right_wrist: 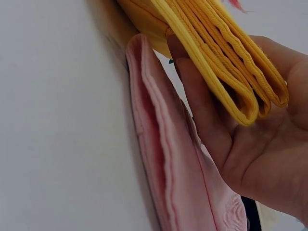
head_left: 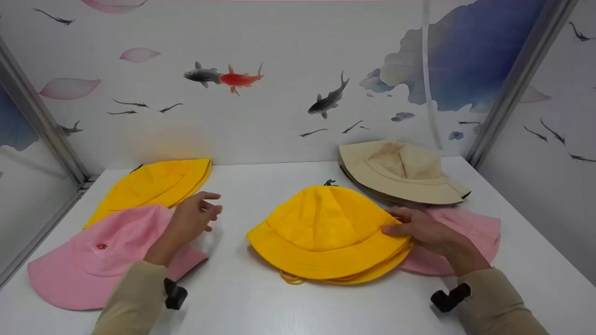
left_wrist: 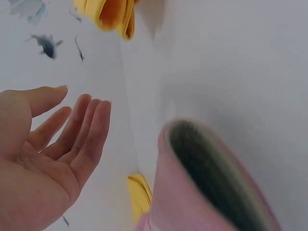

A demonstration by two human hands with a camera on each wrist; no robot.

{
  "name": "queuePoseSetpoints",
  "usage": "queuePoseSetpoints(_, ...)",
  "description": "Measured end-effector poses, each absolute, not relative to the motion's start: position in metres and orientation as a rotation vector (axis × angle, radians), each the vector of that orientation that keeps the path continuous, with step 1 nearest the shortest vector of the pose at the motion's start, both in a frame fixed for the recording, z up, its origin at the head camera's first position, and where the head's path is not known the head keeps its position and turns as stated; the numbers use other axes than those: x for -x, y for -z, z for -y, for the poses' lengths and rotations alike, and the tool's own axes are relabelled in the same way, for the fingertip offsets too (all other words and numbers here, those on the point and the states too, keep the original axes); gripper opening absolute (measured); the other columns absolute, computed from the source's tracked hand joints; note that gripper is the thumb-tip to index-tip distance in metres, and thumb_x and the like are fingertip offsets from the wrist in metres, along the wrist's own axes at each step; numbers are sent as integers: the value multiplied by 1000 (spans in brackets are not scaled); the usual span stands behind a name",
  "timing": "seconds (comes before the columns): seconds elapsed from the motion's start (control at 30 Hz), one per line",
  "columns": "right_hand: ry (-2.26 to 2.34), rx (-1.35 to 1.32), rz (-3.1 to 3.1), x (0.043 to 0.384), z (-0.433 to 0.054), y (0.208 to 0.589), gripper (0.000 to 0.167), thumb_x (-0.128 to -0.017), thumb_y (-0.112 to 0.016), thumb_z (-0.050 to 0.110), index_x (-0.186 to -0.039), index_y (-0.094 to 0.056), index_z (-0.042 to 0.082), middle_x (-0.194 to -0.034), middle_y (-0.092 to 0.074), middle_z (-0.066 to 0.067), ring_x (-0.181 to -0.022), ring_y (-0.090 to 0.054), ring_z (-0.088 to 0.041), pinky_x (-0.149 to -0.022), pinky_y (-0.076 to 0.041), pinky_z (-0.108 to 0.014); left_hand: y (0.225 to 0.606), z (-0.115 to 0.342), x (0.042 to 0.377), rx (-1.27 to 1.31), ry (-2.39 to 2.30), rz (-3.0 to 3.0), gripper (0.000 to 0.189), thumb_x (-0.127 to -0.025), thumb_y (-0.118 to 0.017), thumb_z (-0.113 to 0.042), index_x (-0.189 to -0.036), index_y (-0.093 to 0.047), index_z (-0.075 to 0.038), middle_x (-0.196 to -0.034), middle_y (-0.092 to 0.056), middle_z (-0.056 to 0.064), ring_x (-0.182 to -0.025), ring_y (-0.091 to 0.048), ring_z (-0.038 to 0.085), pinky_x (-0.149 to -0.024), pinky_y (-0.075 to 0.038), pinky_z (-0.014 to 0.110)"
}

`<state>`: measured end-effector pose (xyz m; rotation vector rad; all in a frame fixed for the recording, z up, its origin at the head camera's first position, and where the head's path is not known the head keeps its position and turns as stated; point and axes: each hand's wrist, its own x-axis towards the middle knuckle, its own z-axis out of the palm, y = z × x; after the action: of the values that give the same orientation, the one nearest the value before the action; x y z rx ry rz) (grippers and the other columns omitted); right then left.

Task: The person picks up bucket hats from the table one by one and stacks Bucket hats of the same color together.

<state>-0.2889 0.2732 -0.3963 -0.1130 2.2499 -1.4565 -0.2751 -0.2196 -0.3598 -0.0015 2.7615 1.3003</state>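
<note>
A yellow bucket hat with a small green tuft on its crown is in the middle of the table. My right hand pinches its brim at the right end, thumb in front and fingers behind. In the right wrist view several folded yellow brim layers lie between thumb and fingers. My left hand is held over the right side of a pink hat with a strawberry mark, fingers loosely bent. Nothing is in the left palm in the left wrist view.
Another yellow hat lies behind the strawberry hat at the left. A beige hat sits at the back right, and a second pink hat lies in front of it, partly behind my right hand. A painted panel closes off the table's back.
</note>
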Motion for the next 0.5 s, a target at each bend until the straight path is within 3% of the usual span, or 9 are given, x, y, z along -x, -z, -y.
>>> queuePoseSetpoints(0.17,1475,70,-2244,287,-272,399,80,-84,-78,41,-149,-43,10,-139,-50,-12,-110,-59,-22,-96,-56,-27,352,285,268,197,-1166,-2893,48,-105,-47,-22,-149,-41,-3,-133,-56,25,-110,-58,34,-92,-58,36)
queuePoseSetpoints(0.27,1478,40,-2255,286,-272,400,82,-83,-79,42,-149,-43,10,-138,-49,-12,-109,-59,-21,-95,-56,-25,349,321,266,321,-1068,-3005,47,-104,-44,-19,-145,-44,4,-132,-55,32,-104,-59,36,-81,-58,32)
queuePoseSetpoints(0.4,1490,31,-2257,286,-274,400,79,-82,-80,42,-146,-46,10,-134,-50,-11,-107,-59,-22,-93,-56,-24,346,362,262,438,-935,-3110,46,-101,-41,-16,-136,-48,13,-128,-53,39,-95,-58,41,-64,-49,26)
queuePoseSetpoints(0.5,1491,23,-2259,286,-275,402,75,-83,-79,41,-144,-49,11,-130,-51,-11,-107,-59,-22,-91,-56,-24,348,384,258,503,-814,-3099,48,-100,-38,-17,-133,-47,17,-127,-49,41,-93,-53,42,-68,-50,34)
